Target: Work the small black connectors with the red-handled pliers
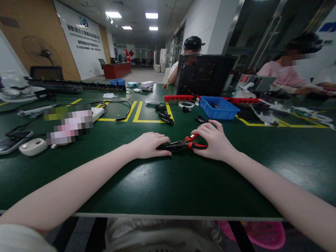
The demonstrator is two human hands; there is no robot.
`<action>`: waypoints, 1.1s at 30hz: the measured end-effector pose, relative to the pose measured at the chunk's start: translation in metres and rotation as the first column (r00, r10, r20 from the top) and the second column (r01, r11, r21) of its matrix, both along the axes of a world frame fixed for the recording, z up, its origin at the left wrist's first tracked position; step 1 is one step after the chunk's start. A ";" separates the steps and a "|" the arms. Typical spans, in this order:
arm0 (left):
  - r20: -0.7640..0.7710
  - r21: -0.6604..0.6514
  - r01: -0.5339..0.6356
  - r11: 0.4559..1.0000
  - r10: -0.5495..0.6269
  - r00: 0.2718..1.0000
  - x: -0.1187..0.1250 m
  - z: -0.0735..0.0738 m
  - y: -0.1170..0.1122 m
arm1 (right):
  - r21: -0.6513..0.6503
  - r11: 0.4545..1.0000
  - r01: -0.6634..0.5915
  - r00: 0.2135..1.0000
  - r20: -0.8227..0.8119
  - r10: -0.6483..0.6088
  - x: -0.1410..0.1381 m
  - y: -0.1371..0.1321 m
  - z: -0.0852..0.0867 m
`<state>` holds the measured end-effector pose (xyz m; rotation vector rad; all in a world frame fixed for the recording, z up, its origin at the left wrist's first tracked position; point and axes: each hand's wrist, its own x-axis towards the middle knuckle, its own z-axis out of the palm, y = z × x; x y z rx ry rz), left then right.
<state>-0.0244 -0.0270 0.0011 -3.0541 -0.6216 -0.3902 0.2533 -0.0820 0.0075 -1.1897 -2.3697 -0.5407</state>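
A cream, rounded gadget (33, 147) lies on the table (127, 191). A pink basket (268, 236) sits below; a fan (45, 53) stands beyond.

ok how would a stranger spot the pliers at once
Find the green table, then look midway along its near side. The pliers are in the right hand, pointing toward the left hand; red-and-black handles set them apart from the black pieces beyond.
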 end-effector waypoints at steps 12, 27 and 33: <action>0.004 0.028 0.020 0.999 -0.020 1.000 -0.001 -0.003 0.004 | 0.033 0.999 -0.003 0.997 0.072 0.000 0.001 0.001 0.000; 0.002 0.025 -0.008 1.000 0.008 1.000 0.000 -0.002 0.001 | 0.070 0.997 0.015 1.000 0.004 -0.015 0.003 0.001 0.000; 0.000 0.004 0.000 1.000 0.000 1.000 0.000 -0.001 0.002 | 0.014 1.000 -0.008 1.000 0.008 0.008 0.003 0.000 0.001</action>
